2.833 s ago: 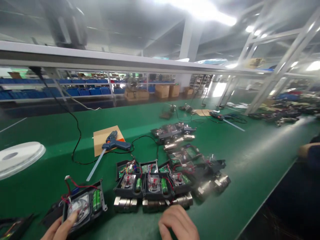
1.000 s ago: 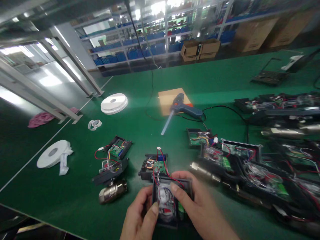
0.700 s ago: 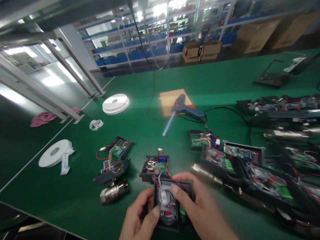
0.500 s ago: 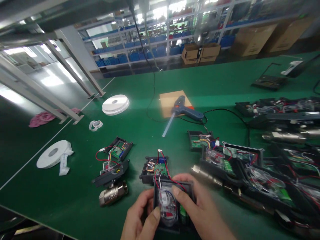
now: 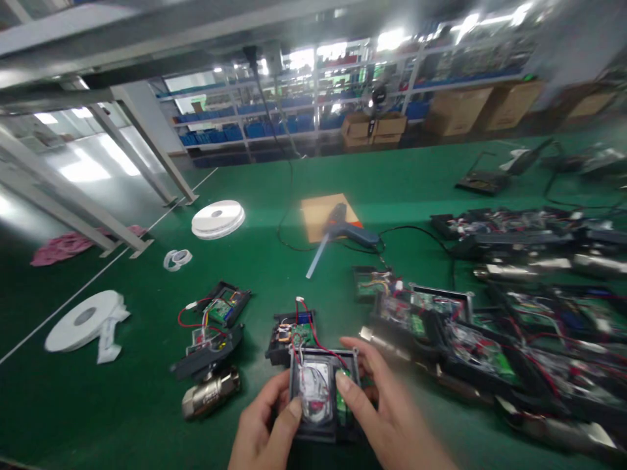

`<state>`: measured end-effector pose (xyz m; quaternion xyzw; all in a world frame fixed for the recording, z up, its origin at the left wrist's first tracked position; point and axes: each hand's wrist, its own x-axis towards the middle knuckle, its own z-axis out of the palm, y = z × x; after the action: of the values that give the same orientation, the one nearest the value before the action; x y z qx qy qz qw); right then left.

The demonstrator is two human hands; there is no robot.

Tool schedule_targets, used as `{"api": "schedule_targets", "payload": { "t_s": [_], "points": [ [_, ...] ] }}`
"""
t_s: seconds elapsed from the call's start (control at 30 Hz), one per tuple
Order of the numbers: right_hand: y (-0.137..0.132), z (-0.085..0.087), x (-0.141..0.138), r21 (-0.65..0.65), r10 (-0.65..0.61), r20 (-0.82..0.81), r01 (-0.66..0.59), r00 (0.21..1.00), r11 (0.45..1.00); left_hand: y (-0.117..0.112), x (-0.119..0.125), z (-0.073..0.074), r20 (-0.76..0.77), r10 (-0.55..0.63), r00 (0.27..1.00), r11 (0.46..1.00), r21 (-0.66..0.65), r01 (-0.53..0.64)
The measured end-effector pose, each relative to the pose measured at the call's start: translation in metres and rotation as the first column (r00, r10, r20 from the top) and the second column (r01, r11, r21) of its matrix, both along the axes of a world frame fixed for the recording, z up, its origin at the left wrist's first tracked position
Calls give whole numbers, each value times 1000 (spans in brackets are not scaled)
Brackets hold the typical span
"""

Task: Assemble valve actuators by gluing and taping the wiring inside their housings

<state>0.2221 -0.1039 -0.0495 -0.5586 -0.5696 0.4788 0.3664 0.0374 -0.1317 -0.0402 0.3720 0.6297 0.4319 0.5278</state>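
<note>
Both hands hold a black plastic housing (image 5: pixel 318 434) with a clear-covered mechanism and a green battery inside. My left hand (image 5: pixel 269 421) grips its left side, thumb on the near left edge. On the right side is my right hand (image 5: pixel 379 405), its thumb resting on the green battery (image 5: pixel 343 398). Red and dark wires run from the housing to an open black cover with a green circuit board (image 5: pixel 298 334) lying just beyond it. To the left stands a similar opened unit (image 5: pixel 210 352) with a metal valve body (image 5: pixel 211 391) at its base.
A blue glue gun (image 5: pixel 350 230) with a clear stick lies on a cardboard piece (image 5: pixel 313 215). White tape rolls (image 5: pixel 91 320) are at left. Several opened units with metal valves (image 5: pixel 455 339) crowd the right side. Metal posts (image 5: pixel 132 222) rise at the far left.
The view has tilted up and shifted slightly right. My right thumb has moved from the housing's upper middle down onto the green battery. Both hands still hold the housing.
</note>
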Motion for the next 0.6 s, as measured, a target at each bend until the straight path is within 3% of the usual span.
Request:
{"api": "schedule_targets", "payload": {
  "t_s": [0.07, 0.13, 0.2, 0.27, 0.37, 0.43, 0.6],
  "points": [
    [-11, 0, 20, 293, -96, 143, 51, 985, 955, 5, -3, -4, -8, 21, 1000, 999, -25, -21],
    [-19, 5, 42, 577, -259, 272, 58, 927, 815, 13, -6, -9, -19, 39, 999, 998, -47, -40],
    [-21, 14, 63, 743, -430, 345, 37, 834, 669, 25, -9, -14, -26, 73, 997, 996, -58, -75],
    [-17, 21, 78, 814, -554, 393, 2, 734, 581, 39, -8, -16, -3, 119, 993, 991, -63, -119],
    [-8, 21, 89, 819, -623, 493, -82, 607, 568, 62, -2, -12, 50, 150, 987, 988, -43, -148],
    [-6, 17, 90, 814, -644, 527, -112, 554, 570, 76, 5, -7, 56, 111, 992, 994, -8, -111],
    [-24, 7, 101, 866, -724, 427, -14, 541, 500, 101, 21, 3, 47, -70, 996, 996, 60, 67]
  ]
}}
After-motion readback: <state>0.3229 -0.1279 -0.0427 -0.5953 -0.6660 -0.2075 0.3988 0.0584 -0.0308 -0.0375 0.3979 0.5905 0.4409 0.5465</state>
